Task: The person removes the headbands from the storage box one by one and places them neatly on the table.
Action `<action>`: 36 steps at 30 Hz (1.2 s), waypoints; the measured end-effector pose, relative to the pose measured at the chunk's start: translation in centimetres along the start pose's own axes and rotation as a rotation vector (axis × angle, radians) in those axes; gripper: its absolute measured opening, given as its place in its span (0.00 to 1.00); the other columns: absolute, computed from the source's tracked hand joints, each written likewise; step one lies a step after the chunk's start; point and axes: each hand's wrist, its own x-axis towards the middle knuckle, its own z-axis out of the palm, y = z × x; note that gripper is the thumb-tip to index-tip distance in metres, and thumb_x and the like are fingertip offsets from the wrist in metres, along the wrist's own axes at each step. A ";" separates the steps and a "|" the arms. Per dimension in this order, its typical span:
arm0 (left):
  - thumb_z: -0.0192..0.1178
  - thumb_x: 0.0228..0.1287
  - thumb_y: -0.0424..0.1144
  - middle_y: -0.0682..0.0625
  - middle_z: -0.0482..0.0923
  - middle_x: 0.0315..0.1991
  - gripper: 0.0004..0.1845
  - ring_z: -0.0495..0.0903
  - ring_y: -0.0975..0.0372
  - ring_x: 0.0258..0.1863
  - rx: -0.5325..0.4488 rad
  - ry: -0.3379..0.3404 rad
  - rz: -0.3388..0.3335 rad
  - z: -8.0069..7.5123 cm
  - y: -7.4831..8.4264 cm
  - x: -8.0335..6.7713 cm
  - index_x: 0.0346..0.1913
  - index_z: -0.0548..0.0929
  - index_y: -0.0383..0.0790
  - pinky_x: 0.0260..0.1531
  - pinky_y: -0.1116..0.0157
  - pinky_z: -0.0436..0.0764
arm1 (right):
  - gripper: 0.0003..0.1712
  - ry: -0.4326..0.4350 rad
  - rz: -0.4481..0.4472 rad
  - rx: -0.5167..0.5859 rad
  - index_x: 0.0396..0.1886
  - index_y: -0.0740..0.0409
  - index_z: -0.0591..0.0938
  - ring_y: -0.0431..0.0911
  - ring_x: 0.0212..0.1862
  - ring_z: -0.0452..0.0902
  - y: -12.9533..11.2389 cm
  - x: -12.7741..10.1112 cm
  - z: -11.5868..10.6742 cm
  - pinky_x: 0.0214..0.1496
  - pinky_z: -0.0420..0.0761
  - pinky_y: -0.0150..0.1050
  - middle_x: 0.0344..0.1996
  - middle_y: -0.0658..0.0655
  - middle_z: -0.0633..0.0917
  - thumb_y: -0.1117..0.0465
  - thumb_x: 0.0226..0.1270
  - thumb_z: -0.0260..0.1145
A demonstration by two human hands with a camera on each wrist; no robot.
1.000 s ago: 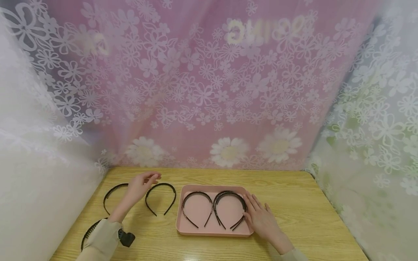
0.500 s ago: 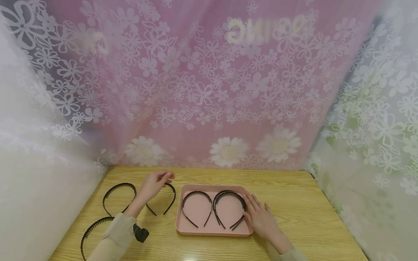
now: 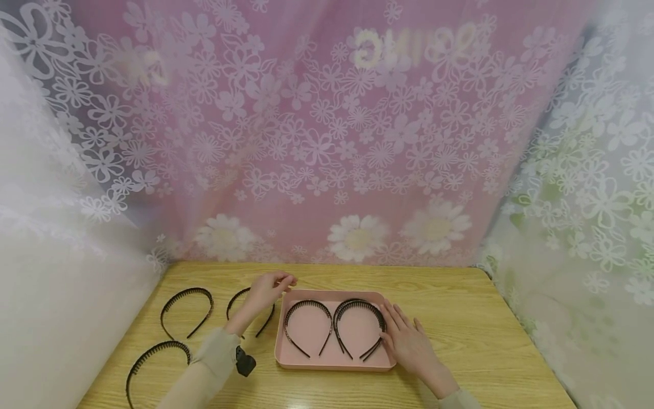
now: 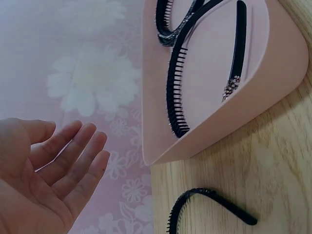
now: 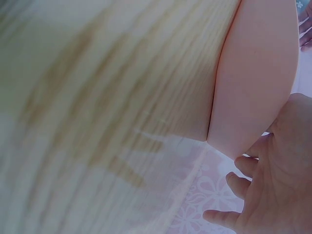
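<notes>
A: Start at the left. What lies out past the left hand's fingers?

B: Two black headbands on the table, well to the left of those fingers: one toothed headband farther back, another nearer the person, by the sleeve.

A: And the left hand itself?

B: The left hand hovers over a third headband on the wood, just left of the pink tray. Its fingers are loose and spread, gripping nothing. In the left wrist view the palm is bare, and that headband lies below the fingertips, apart from them.

A: What sits to the right of those fingers?

B: The tray, with its near corner just beside them. Inside it is a toothed headband on the left half, with what looks like a small jewelled end in the wrist view. Two more overlapping headbands are on the right half.

A: The right hand?

B: The right hand lies flat at the tray's right edge, fingers straight and relaxed, holding nothing. Its fingertips touch the tray's rim beside the overlapping pair. The right wrist view is blurred, showing only fingers against the tray wall.
</notes>
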 end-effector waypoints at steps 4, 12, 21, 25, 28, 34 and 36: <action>0.55 0.79 0.43 0.47 0.88 0.43 0.13 0.87 0.52 0.42 0.061 -0.031 0.031 1.1 -0.1 0.5 0.48 0.88 0.42 0.40 0.55 0.85 | 0.36 0.013 -0.011 -0.006 0.78 0.58 0.66 0.58 0.75 0.63 -0.1 0.0 -0.1 0.63 0.69 0.71 0.77 0.59 0.65 0.50 0.77 0.61; 0.55 0.79 0.42 0.42 0.87 0.50 0.15 0.85 0.48 0.48 0.111 -0.106 0.067 2.5 -0.2 1.2 0.52 0.88 0.37 0.46 0.49 0.84 | 0.36 0.021 -0.021 0.010 0.78 0.58 0.65 0.58 0.75 0.63 -0.2 -0.2 -0.3 0.61 0.70 0.72 0.76 0.59 0.66 0.50 0.76 0.61; 0.56 0.78 0.38 0.42 0.87 0.42 0.13 0.86 0.53 0.38 0.194 -0.138 0.066 3.8 -0.8 1.9 0.46 0.88 0.35 0.37 0.54 0.84 | 0.35 0.002 -0.006 -0.003 0.78 0.58 0.65 0.57 0.75 0.62 0.0 0.0 -0.1 0.63 0.69 0.71 0.77 0.58 0.64 0.50 0.78 0.60; 0.57 0.76 0.38 0.43 0.88 0.41 0.12 0.85 0.56 0.33 0.230 -0.138 0.048 4.3 -0.9 1.9 0.47 0.89 0.35 0.32 0.59 0.83 | 0.35 0.025 -0.023 0.008 0.78 0.59 0.66 0.59 0.74 0.64 -0.2 -0.1 -0.2 0.61 0.69 0.72 0.76 0.60 0.66 0.50 0.77 0.60; 0.58 0.76 0.37 0.43 0.87 0.35 0.12 0.80 0.61 0.23 0.233 -0.142 0.037 4.5 -1.1 1.8 0.45 0.89 0.34 0.23 0.65 0.78 | 0.35 0.029 -0.027 0.004 0.77 0.60 0.66 0.59 0.74 0.64 -0.3 -0.1 -0.2 0.61 0.70 0.72 0.76 0.61 0.66 0.51 0.77 0.60; 0.57 0.76 0.37 0.44 0.84 0.27 0.13 0.65 0.67 0.15 0.249 -0.175 0.042 4.8 -1.3 1.6 0.46 0.88 0.31 0.19 0.69 0.67 | 0.35 0.000 -0.002 0.001 0.78 0.59 0.65 0.58 0.75 0.62 -0.2 -0.1 -0.2 0.63 0.68 0.71 0.77 0.59 0.64 0.50 0.78 0.60; 0.58 0.76 0.36 0.45 0.85 0.31 0.12 0.67 0.68 0.16 0.269 -0.175 0.071 4.8 -1.3 1.6 0.46 0.88 0.30 0.20 0.69 0.69 | 0.35 -0.012 0.005 0.001 0.78 0.58 0.65 0.57 0.76 0.61 -0.2 -0.1 -0.2 0.64 0.68 0.71 0.78 0.58 0.63 0.50 0.78 0.59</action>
